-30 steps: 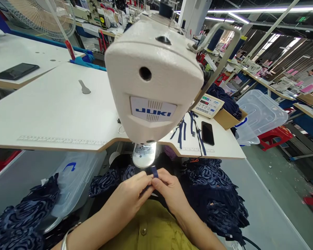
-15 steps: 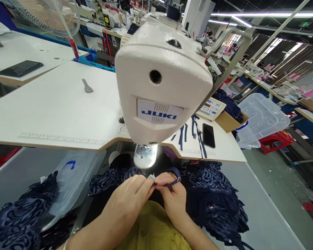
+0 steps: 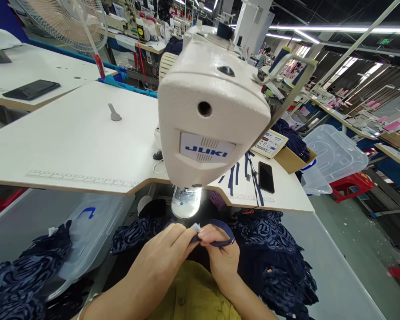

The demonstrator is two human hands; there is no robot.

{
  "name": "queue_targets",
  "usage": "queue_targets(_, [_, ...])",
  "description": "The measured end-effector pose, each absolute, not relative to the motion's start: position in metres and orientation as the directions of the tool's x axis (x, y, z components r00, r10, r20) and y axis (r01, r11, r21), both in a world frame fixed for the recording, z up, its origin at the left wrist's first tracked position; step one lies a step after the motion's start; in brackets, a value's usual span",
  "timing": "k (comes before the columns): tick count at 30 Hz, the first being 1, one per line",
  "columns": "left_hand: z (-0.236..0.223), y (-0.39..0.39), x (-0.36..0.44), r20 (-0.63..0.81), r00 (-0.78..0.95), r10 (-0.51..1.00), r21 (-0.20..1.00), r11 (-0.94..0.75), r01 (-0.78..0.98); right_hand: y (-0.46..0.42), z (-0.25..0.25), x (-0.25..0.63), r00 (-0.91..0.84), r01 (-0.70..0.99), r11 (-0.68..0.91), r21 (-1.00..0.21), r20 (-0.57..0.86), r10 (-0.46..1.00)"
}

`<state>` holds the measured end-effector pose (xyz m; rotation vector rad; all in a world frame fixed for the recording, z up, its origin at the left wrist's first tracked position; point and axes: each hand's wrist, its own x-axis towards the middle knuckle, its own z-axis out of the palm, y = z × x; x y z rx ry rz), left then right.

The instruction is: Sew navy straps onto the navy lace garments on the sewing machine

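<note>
Close together below the sewing machine [image 3: 213,111], both my hands are closed in a pinch. My left hand [image 3: 168,251] grips the near end of a narrow navy strap [image 3: 229,230], its fingers mostly seen from the back. My right hand [image 3: 222,253] holds the same strap between thumb and forefinger; the strap loops out over its knuckles. A small whitish tag [image 3: 196,227] sticks up between the fingertips. Beyond the hands, the machine's lit, shiny needle area [image 3: 186,202] stands apart from them. Patterned navy garments [image 3: 283,266] lie heaped to the right of my right hand.
On the white table [image 3: 70,142] lie a grey flat tool [image 3: 114,113], navy strips [image 3: 231,180] and a phone [image 3: 266,177]. A control panel [image 3: 270,143] and a cardboard box [image 3: 291,160] stand at right. More navy garments [image 3: 26,275] and a clear plastic lid [image 3: 90,240] are at left.
The strap's loop at my right hand has become wider and rounder, and a bit of navy shows between the fingertips. Both hands stay nearly in place. The view has shifted slightly.
</note>
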<state>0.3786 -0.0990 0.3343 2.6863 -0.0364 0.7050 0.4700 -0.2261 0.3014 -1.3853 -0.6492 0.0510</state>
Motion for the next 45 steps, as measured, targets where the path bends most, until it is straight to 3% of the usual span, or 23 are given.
queue_targets(4, [0.342, -0.095, 0.382, 0.425, 0.899, 0.103, 0.436, -0.894, -0.104, -0.227, 0.304, 0.472, 0.823, 0.302, 0.179, -0.936, 0.35, 0.448])
queue_targets(9, [0.358, -0.078, 0.392, 0.221, 0.964, 0.148, 0.593, -0.805, -0.012, -0.214, 0.323, 0.485, 0.8, 0.243, 0.016, -0.97, 0.209, 0.563])
queue_targets(11, [0.361, -0.067, 0.398, 0.215, 0.956, 0.197, 0.554, -0.831, 0.046, -0.204, 0.329, 0.493, 0.788, 0.25, -0.037, -0.967, 0.181, 0.589])
queue_targets(14, [0.358, -0.051, 0.406, 0.351, 0.913, 0.208, 0.393, -0.918, 0.058, -0.19, 0.331, 0.502, 0.78, 0.297, -0.078, -0.952, 0.195, 0.595])
queue_targets(19, [0.341, -0.04, 0.403, 0.616, 0.781, -0.103, 0.108, -0.971, -0.213, -0.179, 0.328, 0.51, 0.805, 0.339, -0.122, -0.933, 0.22, 0.551])
queue_targets(21, [0.333, -0.044, 0.398, 0.614, 0.766, -0.189, 0.065, -0.956, -0.288, -0.178, 0.329, 0.513, 0.81, 0.28, -0.103, -0.954, 0.178, 0.559])
queue_targets(25, [0.322, -0.055, 0.392, 0.612, 0.783, -0.107, 0.068, -0.98, -0.188, -0.176, 0.327, 0.519, 0.747, 0.06, 0.019, -0.998, 0.058, 0.662])
queue_targets(29, [0.319, -0.06, 0.392, 0.586, 0.801, -0.122, -0.025, -0.991, -0.132, -0.173, 0.324, 0.53, 0.753, 0.081, -0.004, -0.997, 0.058, 0.655])
queue_targets(37, [0.331, -0.068, 0.405, 0.707, 0.707, 0.033, 0.058, -0.998, -0.012, -0.156, 0.335, 0.554, 0.754, 0.373, -0.192, -0.908, 0.175, 0.633])
queue_targets(45, [0.326, -0.074, 0.41, 0.701, 0.69, 0.181, 0.198, -0.979, 0.055, -0.149, 0.337, 0.559, 0.721, 0.467, -0.151, -0.871, 0.276, 0.636])
